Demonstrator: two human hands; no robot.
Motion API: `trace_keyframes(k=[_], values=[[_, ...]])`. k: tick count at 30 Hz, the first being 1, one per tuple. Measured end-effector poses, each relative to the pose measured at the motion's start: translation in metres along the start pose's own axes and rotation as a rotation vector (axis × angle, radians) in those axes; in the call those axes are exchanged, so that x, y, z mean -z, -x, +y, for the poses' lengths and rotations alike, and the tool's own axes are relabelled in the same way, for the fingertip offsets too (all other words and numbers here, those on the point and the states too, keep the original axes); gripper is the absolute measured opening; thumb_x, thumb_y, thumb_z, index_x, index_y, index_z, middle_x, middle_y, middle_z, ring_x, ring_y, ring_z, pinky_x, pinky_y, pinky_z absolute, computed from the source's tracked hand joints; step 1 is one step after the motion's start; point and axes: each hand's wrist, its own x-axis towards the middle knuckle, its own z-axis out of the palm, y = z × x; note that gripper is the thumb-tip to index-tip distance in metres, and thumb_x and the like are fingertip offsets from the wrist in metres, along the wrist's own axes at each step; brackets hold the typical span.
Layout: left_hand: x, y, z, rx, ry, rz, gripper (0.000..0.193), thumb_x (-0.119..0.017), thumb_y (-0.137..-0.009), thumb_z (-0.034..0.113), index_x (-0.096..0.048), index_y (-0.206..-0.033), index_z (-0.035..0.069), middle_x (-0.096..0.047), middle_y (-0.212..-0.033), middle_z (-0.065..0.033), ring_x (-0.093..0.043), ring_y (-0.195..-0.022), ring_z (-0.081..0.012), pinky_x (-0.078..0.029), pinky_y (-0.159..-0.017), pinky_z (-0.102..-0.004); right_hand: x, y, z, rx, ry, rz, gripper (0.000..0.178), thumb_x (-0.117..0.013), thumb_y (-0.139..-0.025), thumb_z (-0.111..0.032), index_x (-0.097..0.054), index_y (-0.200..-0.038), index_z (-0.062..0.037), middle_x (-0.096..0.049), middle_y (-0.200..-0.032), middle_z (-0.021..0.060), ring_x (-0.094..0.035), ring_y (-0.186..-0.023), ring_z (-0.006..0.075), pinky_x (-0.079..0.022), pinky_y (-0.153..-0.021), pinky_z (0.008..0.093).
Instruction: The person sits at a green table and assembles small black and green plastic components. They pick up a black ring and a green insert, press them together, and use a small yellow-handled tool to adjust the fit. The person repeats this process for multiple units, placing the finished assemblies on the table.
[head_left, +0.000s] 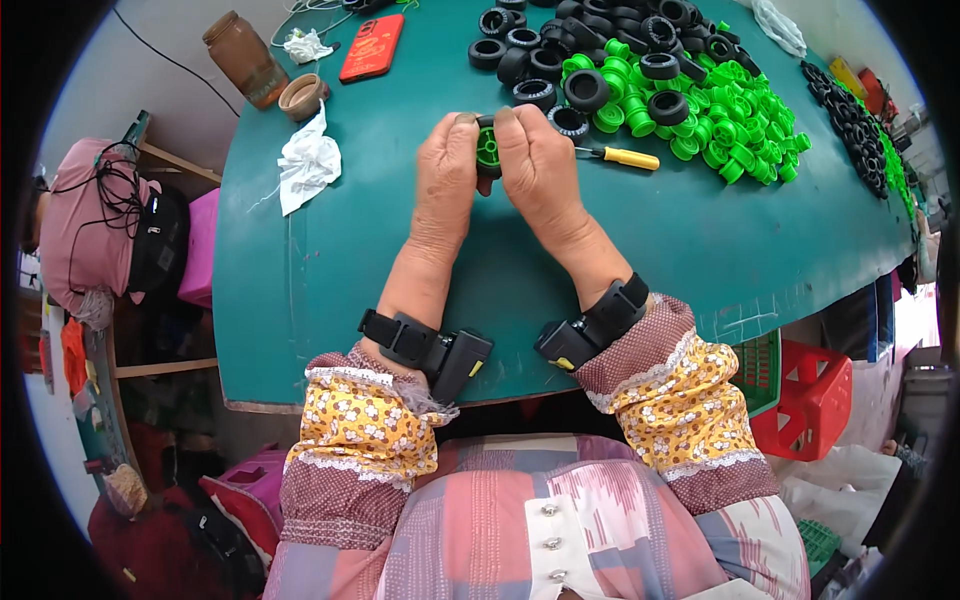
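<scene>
Between my two hands, above the green table (370,240), is a small toy wheel (487,148) with a green spoked hub inside a black tyre. My left hand (446,165) grips it from the left, and my right hand (540,160) grips it from the right, both thumbs pressed at its upper edge. My fingers hide part of the tyre. Just right of my right hand lies a screwdriver (630,158) with a yellow handle. Farther right is a heap of green wheel hubs (745,125), with black tyres (620,25) piled behind and among them.
At the far left stand a brown jar (243,60) and its round lid (302,97), near a crumpled white tissue (309,160) and a red phone (372,48). More black tyres (845,125) lie along the right edge. A red plastic basket (805,400) stands below the table at right.
</scene>
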Motion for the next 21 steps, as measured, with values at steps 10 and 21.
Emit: trace_keyframes(k=[10,21], values=[[0.018,-0.012,-0.011,-0.032,-0.053,0.138,0.023,-0.053,-0.089,0.02,-0.061,-0.09,-0.001,-0.06,-0.071,-0.0042,-0.053,-0.054,-0.0094,-0.043,-0.05,-0.0208,0.01,-0.009,0.008,-0.526,-0.361,-0.225,0.043,-0.047,-0.089,-0.045,-0.057,-0.079,-0.0047,-0.055,-0.067,0.0018,-0.052,-0.059,0.0122,-0.041,-0.05,0.0266],[0.016,-0.012,-0.012,-0.222,-0.178,0.215,0.026,-0.054,-0.088,0.022,-0.057,-0.091,-0.003,-0.058,-0.068,-0.003,-0.053,-0.056,-0.0068,-0.044,-0.045,-0.0212,-0.004,0.0,0.001,-0.515,-0.41,-0.231,0.04,-0.041,-0.094,-0.039,-0.056,-0.089,-0.0028,-0.057,-0.075,0.0062,-0.055,-0.064,0.014,-0.046,-0.054,0.0266]])
